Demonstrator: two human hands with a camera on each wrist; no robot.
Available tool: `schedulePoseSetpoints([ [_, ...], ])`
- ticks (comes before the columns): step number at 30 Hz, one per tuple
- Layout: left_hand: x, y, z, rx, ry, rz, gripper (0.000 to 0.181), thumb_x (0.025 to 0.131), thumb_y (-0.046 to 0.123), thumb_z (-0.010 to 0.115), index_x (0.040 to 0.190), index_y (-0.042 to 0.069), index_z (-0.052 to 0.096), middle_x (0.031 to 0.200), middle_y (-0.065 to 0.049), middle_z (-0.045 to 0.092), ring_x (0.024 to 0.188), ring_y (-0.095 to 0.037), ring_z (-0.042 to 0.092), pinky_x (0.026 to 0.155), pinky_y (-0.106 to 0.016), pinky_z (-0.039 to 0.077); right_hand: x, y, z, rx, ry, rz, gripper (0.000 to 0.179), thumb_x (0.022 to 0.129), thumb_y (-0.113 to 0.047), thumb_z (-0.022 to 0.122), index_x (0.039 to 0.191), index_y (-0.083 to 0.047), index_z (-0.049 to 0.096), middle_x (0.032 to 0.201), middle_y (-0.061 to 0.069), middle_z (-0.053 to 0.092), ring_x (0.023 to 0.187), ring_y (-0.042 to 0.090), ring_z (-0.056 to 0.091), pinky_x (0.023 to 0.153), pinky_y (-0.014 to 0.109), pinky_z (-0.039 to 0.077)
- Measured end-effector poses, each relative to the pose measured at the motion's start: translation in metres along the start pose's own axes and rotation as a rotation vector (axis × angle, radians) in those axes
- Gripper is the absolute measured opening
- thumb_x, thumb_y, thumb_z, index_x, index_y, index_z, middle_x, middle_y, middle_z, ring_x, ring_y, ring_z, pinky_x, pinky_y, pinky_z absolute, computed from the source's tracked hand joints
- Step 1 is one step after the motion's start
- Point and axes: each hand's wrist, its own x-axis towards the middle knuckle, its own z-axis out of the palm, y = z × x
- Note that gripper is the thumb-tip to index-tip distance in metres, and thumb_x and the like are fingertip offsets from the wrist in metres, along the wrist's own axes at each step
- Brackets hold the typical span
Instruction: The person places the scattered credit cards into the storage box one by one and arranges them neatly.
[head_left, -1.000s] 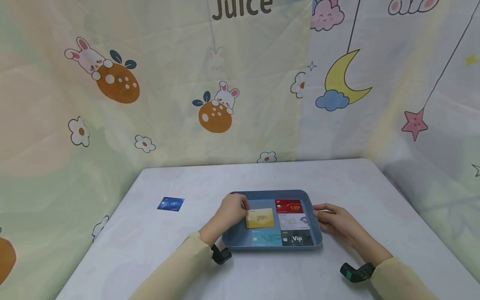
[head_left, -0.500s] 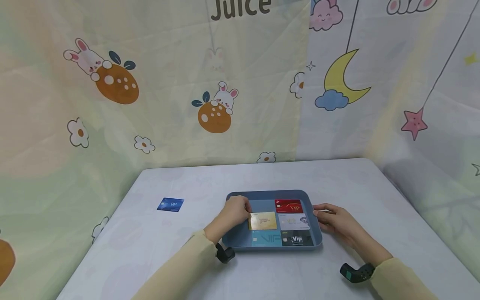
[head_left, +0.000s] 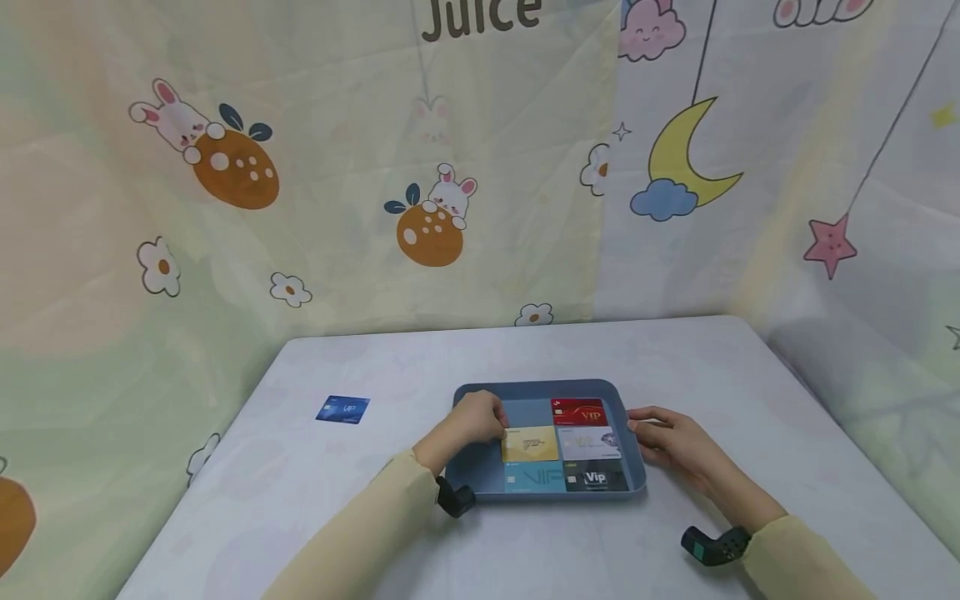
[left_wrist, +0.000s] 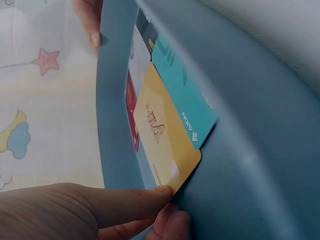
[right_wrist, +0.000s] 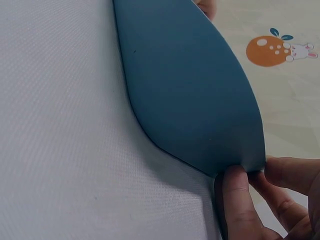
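Observation:
In the head view a blue-grey tray [head_left: 532, 389] lies on the table with several VIP cards in it. My left hand [head_left: 477, 419] reaches over its left side and pinches the left end of a gold card [left_wrist: 159, 130] between thumb and fingers. That card lies in the left column, just behind a teal card [head_left: 534, 478]. The right column holds a red card [head_left: 579, 412], a silver-white card [head_left: 581, 444] and a black card [head_left: 596, 477]. My right hand [head_left: 675, 443] grips the tray's right wall, thumb and fingers at the rim in the right wrist view.
A blue VIP card [head_left: 342, 409] lies alone on the white-covered table [head_left: 390, 358], left of the tray. Patterned curtains [head_left: 337, 208] rise behind the table and along its sides. Black wrist cameras are strapped below both hands.
My left hand has moved a little to the right and toward me, bringing the gold card closer to the silver-white and teal cards. The right hand and the tray stay put.

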Motion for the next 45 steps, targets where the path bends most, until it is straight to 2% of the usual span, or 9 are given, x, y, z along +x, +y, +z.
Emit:
schedulePoseSetpoints([
  [7,0.001,0.0,0.003,0.021,0.01,0.008,0.018,0.083,0.002,0.08,0.074,0.009,0.067,0.069,0.001,0.061,0.058,-0.01,0.056,0.052,-0.02,0.046,0.0,-0.001,0.0,0.003,0.008,0.006,0.055,0.104,-0.027,0.063,0.148,0.003,0.049,0.137,0.024,0.062,0.099,0.014,0.067,0.083,0.023,0.061],
  [14,-0.002,0.001,0.004,0.053,0.037,0.044,0.019,0.086,0.008,0.079,0.072,0.01,0.067,0.067,0.002,0.059,0.06,-0.011,0.051,0.052,-0.02,0.04,0.001,0.0,0.001,-0.003,0.009,0.006,0.055,0.104,-0.028,0.063,0.148,0.003,0.049,0.137,0.024,0.062,0.099,0.014,0.067,0.083,0.023,0.061],
  [30,-0.01,-0.003,-0.001,0.051,0.023,0.045,0.014,0.093,0.019,0.076,0.084,0.008,0.074,0.074,0.001,0.064,0.066,-0.012,0.056,0.055,-0.023,0.045,-0.001,-0.001,0.001,-0.003,0.009,0.008,0.055,0.104,-0.029,0.063,0.147,0.002,0.05,0.135,0.022,0.063,0.098,0.013,0.067,0.083,0.021,0.06],
  [37,-0.016,-0.007,-0.012,0.025,0.057,0.082,0.012,0.094,0.018,0.073,0.088,0.008,0.076,0.078,0.001,0.067,0.07,-0.012,0.058,0.059,-0.025,0.048,0.0,0.0,0.002,-0.004,0.007,-0.003,0.054,0.105,-0.027,0.061,0.147,0.004,0.048,0.136,0.024,0.063,0.098,0.014,0.067,0.083,0.023,0.061],
  [45,-0.023,-0.012,-0.035,-0.081,0.08,0.086,0.013,0.097,0.017,0.068,0.096,0.006,0.077,0.086,-0.003,0.073,0.07,-0.012,0.069,0.064,-0.029,0.058,0.0,-0.001,0.001,-0.008,0.007,-0.001,0.053,0.106,-0.027,0.06,0.147,0.003,0.049,0.137,0.026,0.061,0.098,0.013,0.067,0.083,0.023,0.061],
])
